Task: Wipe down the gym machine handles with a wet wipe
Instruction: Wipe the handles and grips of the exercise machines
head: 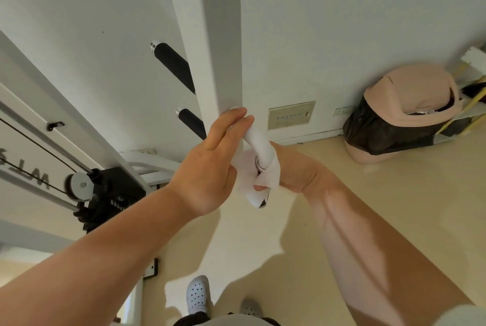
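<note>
A white curved bar (259,142) juts from the white upright post (210,36) of the gym machine and ends in a handle with a chrome collar. A white wet wipe (268,179) is wrapped round that handle. My right hand (294,170) grips the handle through the wipe. My left hand (210,157) lies with straight fingers against the bar just above the wipe. Two black foam handles, an upper one (173,63) and a lower one (192,121), stick out of the post's left side, untouched.
The weight stack (110,196) with a pulley (81,185) and cable stands at the left. A beige swing-lid bin (402,112) with a dark liner sits by the wall at the right. My shoes (198,294) stand on the cream floor below.
</note>
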